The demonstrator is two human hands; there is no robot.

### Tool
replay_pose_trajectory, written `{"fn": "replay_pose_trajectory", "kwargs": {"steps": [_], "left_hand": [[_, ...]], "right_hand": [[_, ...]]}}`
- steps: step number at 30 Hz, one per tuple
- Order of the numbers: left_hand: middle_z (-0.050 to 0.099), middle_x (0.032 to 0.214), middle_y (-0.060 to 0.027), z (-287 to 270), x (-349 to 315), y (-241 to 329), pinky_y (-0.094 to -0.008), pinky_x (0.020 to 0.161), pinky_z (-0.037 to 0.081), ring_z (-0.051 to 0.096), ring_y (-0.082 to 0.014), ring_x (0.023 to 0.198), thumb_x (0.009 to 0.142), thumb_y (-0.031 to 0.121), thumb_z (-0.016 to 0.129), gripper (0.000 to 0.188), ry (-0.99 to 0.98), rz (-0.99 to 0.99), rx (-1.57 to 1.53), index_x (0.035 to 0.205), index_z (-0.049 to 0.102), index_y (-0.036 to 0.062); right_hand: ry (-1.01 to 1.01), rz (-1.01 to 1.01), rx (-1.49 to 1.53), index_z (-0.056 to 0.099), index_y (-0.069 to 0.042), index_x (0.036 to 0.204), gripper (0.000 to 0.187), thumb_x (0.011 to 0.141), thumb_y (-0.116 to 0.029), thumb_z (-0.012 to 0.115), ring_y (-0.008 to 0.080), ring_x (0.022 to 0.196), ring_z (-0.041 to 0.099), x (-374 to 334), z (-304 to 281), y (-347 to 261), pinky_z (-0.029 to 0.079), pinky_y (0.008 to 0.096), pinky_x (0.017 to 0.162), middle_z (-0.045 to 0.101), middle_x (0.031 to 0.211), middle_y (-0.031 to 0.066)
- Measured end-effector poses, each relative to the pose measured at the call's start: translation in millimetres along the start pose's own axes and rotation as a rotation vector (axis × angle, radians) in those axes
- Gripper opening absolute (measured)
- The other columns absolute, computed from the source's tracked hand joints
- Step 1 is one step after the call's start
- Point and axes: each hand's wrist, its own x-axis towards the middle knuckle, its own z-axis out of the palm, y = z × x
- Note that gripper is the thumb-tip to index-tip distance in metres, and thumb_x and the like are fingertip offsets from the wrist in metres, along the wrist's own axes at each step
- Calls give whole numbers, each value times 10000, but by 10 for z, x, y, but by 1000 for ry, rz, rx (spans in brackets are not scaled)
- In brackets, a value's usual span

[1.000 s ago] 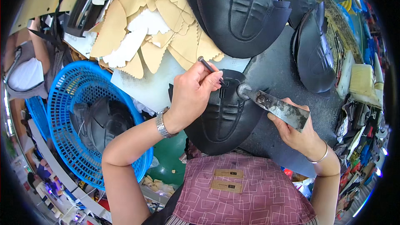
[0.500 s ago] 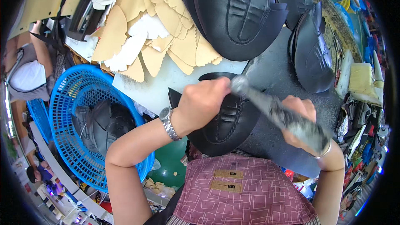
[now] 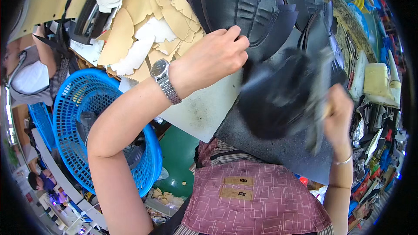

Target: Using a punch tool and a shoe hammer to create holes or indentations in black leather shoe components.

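Black shoe piece (image 3: 278,102), blurred, right of the white board (image 3: 198,115) | left hand (image 3: 212,58) past board, fingers curled, can't tell on what | right hand (image 3: 339,115) rightward, fingers round hammer (image 3: 319,104); loose grip could scuff leather

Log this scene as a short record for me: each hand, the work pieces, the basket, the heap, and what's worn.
Left hand: fingers curled, at the near edge of the black stack; grip unclear
Right hand: blurred, beside a blurred grey tool; grip unclear
Black piece: blurred, between the hands
Blue basket: at left, dark pieces inside
Heap: tan cutouts and white cutouts
Worn: watch, bangle, patterned apron
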Motion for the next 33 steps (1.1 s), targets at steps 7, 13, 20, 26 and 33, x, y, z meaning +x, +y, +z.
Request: {"fn": "replay_pose_trajectory", "kwargs": {"steps": [7,13,20,26,33], "left_hand": [[400,640,-37,-198,-146,313,-277,503,429,471,-185,626,631,108,586,148,215,170,-286,674,445,91],[464,633,-69,-466,-846,1164,-278,454,458,516,-189,588,646,83,571,108,-235,74,-683,659,476,35],[619,874,-104,-446,-813,834,-251,662,506,623,-162,763,812,67,603,115,-65,-703,-950,904,560,13],[644,753,-63,160,-684,699,-228,654,515,629,-98,722,850,41,586,69,567,-1093,-1350,886,578,-17],[652,811,-81,207,-623,644,-224,641,500,636,-113,717,858,47,582,92,334,-1023,-1129,913,571,-26]], "right_hand": [[250,401,-401,586,-67,1048,307,774,-184,663,297,859,574,6,83,1110,455,339,714,565,944,106],[26,216,246,589,20,1026,270,772,-52,643,180,801,603,89,45,194,468,294,722,601,868,123],[-311,-153,365,594,24,892,184,738,-65,640,357,648,590,226,352,-510,490,387,570,610,754,185],[-389,-5,417,625,1,895,175,782,-127,663,313,640,573,182,372,-569,445,364,585,606,773,135],[-350,18,358,610,2,873,156,755,-90,653,349,626,584,229,297,-531,479,376,564,615,803,143]]}}
